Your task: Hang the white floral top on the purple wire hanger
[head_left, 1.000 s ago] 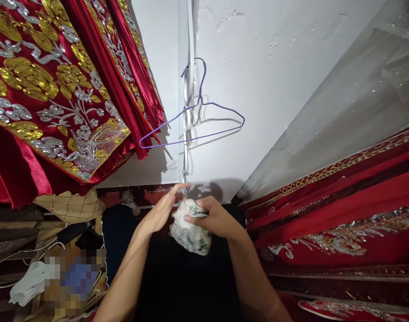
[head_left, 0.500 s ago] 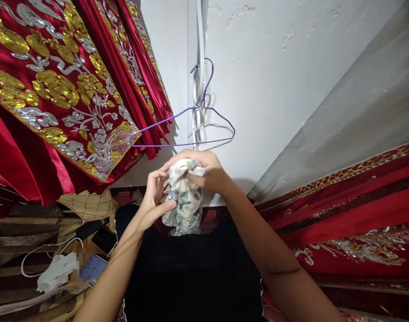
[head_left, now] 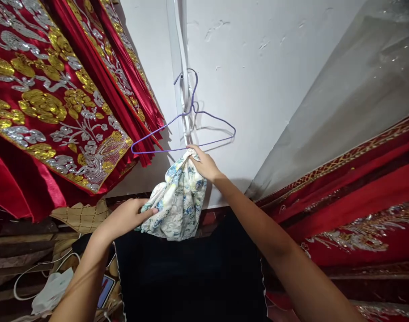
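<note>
A white cloth garment [head_left: 182, 201] with blue and yellow floral print hangs bunched between my hands, its exact kind unclear. My right hand [head_left: 204, 164] pinches its gathered top, just below the hanger's lower bar. Lower down on the left, my left hand [head_left: 132, 217] grips the cloth's side edge between thumb and fingers. Directly above is a purple wire hanger [head_left: 157, 129], hooked on a white strap [head_left: 182, 53] against the wall. No cloth visibly lies over the hanger's bar.
Red garments with gold and silver embroidery [head_left: 80, 116] hang at the left. More red embroidered fabric [head_left: 352, 214] is at the right, below a translucent plastic sheet [head_left: 298, 129]. A phone [head_left: 105, 290], a white cable [head_left: 19, 286] and white tissue [head_left: 53, 290] lie lower left.
The bunched cloth has been spread out and hangs longer. My left hand has moved left and down with its edge, while my right hand holds the top. The view has shifted slightly.
</note>
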Motion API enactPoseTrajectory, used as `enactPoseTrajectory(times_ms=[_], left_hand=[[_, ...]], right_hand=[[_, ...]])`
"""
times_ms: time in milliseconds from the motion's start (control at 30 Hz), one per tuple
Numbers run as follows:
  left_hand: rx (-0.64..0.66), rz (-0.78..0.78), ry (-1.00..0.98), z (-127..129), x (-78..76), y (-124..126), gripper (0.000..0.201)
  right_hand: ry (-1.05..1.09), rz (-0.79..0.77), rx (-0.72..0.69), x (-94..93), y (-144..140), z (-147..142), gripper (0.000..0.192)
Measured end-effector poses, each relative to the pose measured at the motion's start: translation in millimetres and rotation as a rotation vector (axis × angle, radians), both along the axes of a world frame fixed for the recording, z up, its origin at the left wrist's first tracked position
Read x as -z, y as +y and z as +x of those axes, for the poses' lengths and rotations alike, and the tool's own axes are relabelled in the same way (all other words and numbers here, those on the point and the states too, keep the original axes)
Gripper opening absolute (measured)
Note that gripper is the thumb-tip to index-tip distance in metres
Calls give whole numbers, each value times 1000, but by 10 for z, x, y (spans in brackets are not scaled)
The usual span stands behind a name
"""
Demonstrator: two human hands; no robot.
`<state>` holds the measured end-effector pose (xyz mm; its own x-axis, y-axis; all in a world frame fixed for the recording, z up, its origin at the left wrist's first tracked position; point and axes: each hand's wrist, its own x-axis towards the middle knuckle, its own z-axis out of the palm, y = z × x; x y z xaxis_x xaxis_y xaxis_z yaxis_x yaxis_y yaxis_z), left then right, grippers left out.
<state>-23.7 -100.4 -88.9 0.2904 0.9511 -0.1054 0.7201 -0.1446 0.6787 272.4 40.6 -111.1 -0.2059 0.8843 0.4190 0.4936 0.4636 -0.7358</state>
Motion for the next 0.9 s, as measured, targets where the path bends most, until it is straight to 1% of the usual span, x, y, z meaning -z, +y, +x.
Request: enactPoseTrajectory(times_ms=[67, 133, 200, 267, 333, 367, 400, 467, 533, 600, 633, 667, 733, 767, 800, 833, 900], left_hand=[[-18, -9, 116, -130, 0, -20, 33], [-48, 55, 217, -232, -61, -3, 32], [-42, 216, 265, -272, -195, 51, 31], [15, 403, 263, -237, -378, 133, 31], [55, 552, 220, -142, -559, 233, 29], [52, 609, 187, -80, -633, 289, 28], [38, 655, 144, -12, -691, 350, 26], [18, 729, 37, 135, -761, 480, 20], [70, 736, -43, 295, -787, 601, 16], [125, 695, -80, 460, -802, 688, 9], [124, 684, -95, 537, -812, 715, 3], [105, 686, -113, 604, -824, 732, 11], [45, 731, -143, 691, -849, 750, 33], [21, 765, -142, 705, -860, 758, 39], [4, 794, -124, 699, -868, 769, 41], [-15, 818, -93, 678, -874, 781, 40], [-62, 856, -22, 610, -882, 809, 34]], right_hand=[[-31, 47, 34, 3, -156, 45, 34], [-30, 76, 35, -33, -330, 139, 24], [4, 79, 39, -94, -471, 262, 17], [52, 79, 67, -173, -560, 385, 18], [101, 91, 91, -254, -609, 483, 22], [125, 90, 91, -288, -624, 517, 24], [147, 77, 83, -313, -637, 537, 27], [172, 20, 61, -332, -662, 532, 30], [163, -38, 35, -319, -689, 475, 29], [121, -33, 0, -303, -722, 397, 27], [96, -17, -18, -304, -742, 365, 27], [72, -5, -35, -312, -764, 344, 28], [45, 5, -55, -346, -814, 355, 28], [51, 10, -45, -368, -836, 390, 29], [73, 31, -11, -392, -852, 445, 33], [113, 76, 48, -417, -857, 517, 45], [217, 220, 227, -483, -821, 698, 73]])
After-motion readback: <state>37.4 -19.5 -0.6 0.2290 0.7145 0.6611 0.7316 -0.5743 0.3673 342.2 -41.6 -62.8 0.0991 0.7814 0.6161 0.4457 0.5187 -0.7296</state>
